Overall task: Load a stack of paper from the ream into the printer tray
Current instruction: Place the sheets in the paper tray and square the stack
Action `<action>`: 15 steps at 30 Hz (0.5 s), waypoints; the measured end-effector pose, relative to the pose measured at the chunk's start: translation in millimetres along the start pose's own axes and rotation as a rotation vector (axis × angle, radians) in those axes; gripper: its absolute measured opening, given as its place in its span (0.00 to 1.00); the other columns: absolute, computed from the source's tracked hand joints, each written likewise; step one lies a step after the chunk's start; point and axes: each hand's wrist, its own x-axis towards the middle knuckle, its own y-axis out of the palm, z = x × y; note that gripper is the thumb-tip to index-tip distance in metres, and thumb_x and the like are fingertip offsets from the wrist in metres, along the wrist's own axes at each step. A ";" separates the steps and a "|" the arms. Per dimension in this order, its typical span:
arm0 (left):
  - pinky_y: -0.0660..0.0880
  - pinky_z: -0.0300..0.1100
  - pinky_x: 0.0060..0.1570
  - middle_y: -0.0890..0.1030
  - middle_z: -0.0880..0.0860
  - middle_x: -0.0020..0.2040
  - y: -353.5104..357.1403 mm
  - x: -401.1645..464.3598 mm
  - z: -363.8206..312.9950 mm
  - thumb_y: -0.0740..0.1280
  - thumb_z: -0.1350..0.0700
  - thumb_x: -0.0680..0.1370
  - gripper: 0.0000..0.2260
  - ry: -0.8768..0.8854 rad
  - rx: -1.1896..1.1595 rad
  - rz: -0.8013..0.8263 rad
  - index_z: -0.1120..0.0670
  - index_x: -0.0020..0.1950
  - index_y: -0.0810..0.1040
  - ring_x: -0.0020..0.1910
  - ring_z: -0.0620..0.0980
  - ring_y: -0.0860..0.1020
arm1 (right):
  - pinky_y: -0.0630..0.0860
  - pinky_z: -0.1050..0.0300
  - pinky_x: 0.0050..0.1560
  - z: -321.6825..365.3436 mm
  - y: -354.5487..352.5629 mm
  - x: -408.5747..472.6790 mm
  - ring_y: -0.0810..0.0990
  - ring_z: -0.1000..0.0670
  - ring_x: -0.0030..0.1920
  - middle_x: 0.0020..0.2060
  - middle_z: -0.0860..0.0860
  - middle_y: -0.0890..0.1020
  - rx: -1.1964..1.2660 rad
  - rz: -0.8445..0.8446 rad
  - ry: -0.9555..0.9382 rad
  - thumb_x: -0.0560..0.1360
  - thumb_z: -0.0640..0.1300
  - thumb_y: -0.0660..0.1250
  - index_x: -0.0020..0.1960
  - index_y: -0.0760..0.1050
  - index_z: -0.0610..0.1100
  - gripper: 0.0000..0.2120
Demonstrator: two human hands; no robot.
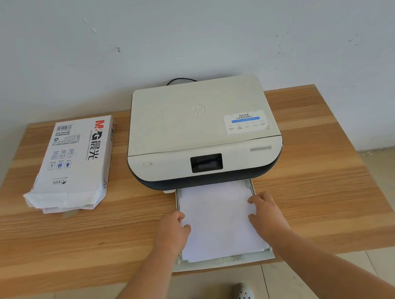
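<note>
Left hand (174, 227): lower centre, fingers curled over the left edge of the white paper stack (219, 222), gripping it. Right hand (264, 212): likewise curled on the right edge. Stack: flat, lying in the pulled-out white plastic tray (223, 261) below the cream printer (201, 133). Opened white paper ream wrapper (73, 165): upper left on the wooden table (77, 244).

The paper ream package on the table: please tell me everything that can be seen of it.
The white paper ream package lies flat on the wooden table, left of the white printer and apart from it. Its wrapper looks like paper and carries a red and black logo, blue icons and a barcode, all printed upside down for this view. The near end is torn open and crumpled, and white sheets show inside. Neither hand touches it.
</note>
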 end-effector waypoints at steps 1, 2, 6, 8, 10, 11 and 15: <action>0.73 0.39 0.52 0.77 0.52 0.57 -0.9 -0.7 0.8 0.68 0.58 0.76 0.16 0.025 0.033 0.011 0.55 0.63 0.75 0.53 0.48 0.75 | 0.76 0.59 0.47 -1.4 -2.7 0.2 0.75 0.51 0.51 0.65 0.51 0.66 0.014 -0.006 0.001 0.76 0.38 0.64 0.67 0.69 0.45 0.20; 0.73 0.40 0.55 0.76 0.51 0.60 -2.3 -1.6 1.2 0.67 0.57 0.76 0.17 0.070 0.090 0.029 0.54 0.64 0.74 0.56 0.48 0.75 | 0.75 0.60 0.48 -2.9 -5.4 0.6 0.74 0.51 0.50 0.64 0.51 0.66 0.026 -0.008 -0.005 0.76 0.40 0.64 0.67 0.69 0.46 0.20; 0.70 0.39 0.61 0.71 0.47 0.64 -10.0 -8.6 -1.6 0.65 0.53 0.77 0.18 0.359 0.348 0.122 0.51 0.67 0.72 0.62 0.46 0.70 | 0.71 0.61 0.51 -6.8 -10.5 0.9 0.72 0.53 0.52 0.63 0.51 0.68 0.023 0.025 -0.075 0.76 0.44 0.66 0.66 0.70 0.47 0.19; 0.69 0.41 0.61 0.68 0.46 0.66 -8.1 -15.8 -3.0 0.64 0.51 0.77 0.19 0.441 0.429 0.164 0.50 0.68 0.70 0.64 0.46 0.67 | 0.71 0.62 0.53 -8.4 -8.7 -1.3 0.72 0.53 0.54 0.63 0.53 0.68 -0.005 0.053 -0.126 0.76 0.45 0.66 0.65 0.71 0.48 0.18; 0.65 0.43 0.67 0.64 0.47 0.71 0.3 -24.9 -3.5 0.63 0.50 0.77 0.21 0.496 0.520 0.228 0.49 0.70 0.68 0.69 0.47 0.62 | 0.71 0.62 0.56 -11.6 -5.3 -4.1 0.71 0.53 0.59 0.63 0.54 0.68 -0.076 0.076 -0.184 0.77 0.46 0.65 0.65 0.71 0.49 0.17; 0.60 0.45 0.70 0.60 0.48 0.74 6.1 -29.1 -3.4 0.62 0.50 0.77 0.23 0.512 0.565 0.263 0.49 0.72 0.65 0.72 0.48 0.58 | 0.71 0.61 0.57 -14.1 -3.8 -6.0 0.70 0.53 0.62 0.62 0.54 0.69 -0.112 0.077 -0.208 0.77 0.46 0.65 0.65 0.72 0.49 0.17; 0.40 0.50 0.74 0.43 0.48 0.79 24.0 -38.2 5.0 0.62 0.48 0.77 0.30 0.515 0.695 0.327 0.45 0.76 0.53 0.77 0.50 0.41 | 0.68 0.60 0.63 -25.7 0.6 -14.9 0.65 0.52 0.66 0.63 0.54 0.70 -0.241 0.072 -0.325 0.77 0.46 0.63 0.66 0.73 0.49 0.17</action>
